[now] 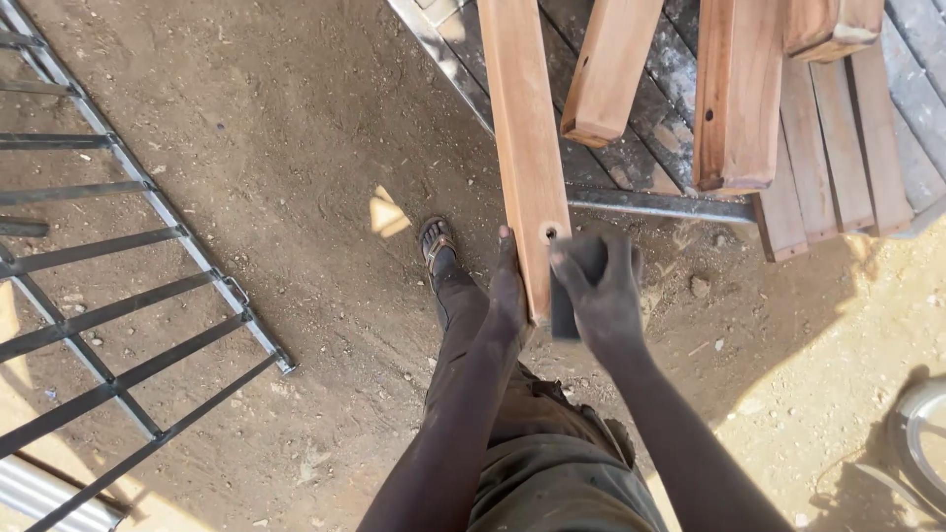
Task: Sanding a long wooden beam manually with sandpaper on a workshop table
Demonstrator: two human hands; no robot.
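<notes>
Dusty brown earth, packed and strewn with small stones and wood chips, fills the head view, half in shade and sunlit along the right edge. Over it stands a long reddish-brown planed wooden bar (526,148), its long axis running from the top of the picture down to the hands, leaning slightly rightward as it nears them; its squared lower end shows a small drilled hole. The left hand (508,288) lies flat along the bar's left edge near that end, fingers pressed against the wood. The right hand (603,291) has its fingers curled shut around a dark grey rectangular sanding block (570,286), held against the bar's right face at the lower end.

Beyond, a grey weathered slatted wooden platform (838,148) with a metal rim carries three more reddish timber pieces (737,99), lying roughly parallel to the bar, one with small holes. On the left, a black welded steel grille (118,296) lies on the ground. A sandalled foot (436,239) and dusty olive trousers (552,453) show beneath the arms.
</notes>
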